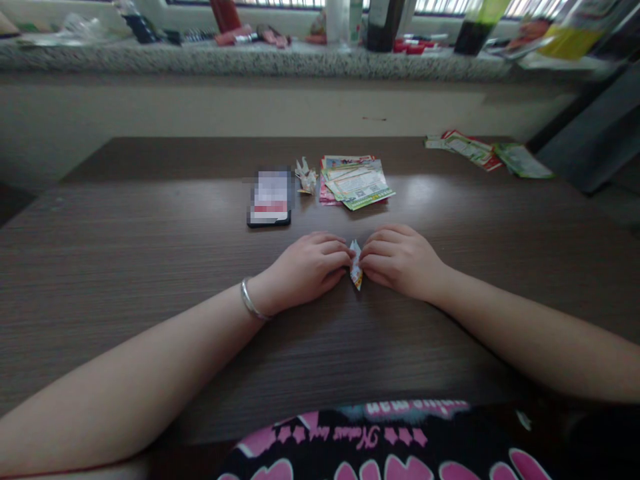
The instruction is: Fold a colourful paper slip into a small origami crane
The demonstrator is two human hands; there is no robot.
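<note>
A small folded paper piece (356,268), white with orange print and shaped like a narrow diamond, lies on the dark wooden table (150,267) between my two hands. My left hand (320,265), with a silver bangle at the wrist, pinches its left edge with the fingertips. From the other side my right hand (397,259) closes its fingers on the right edge. The thumbs are partly hidden beneath the fingers. The paper's two pointed ends stick out, one away from me and one toward me.
Beyond my hands lie a phone (270,199) with a blurred screen, a folded paper figure (306,177) and a stack of printed leaflets (357,183). More leaflets (473,148) lie at the back right. Bottles and small items line the stone windowsill (300,65).
</note>
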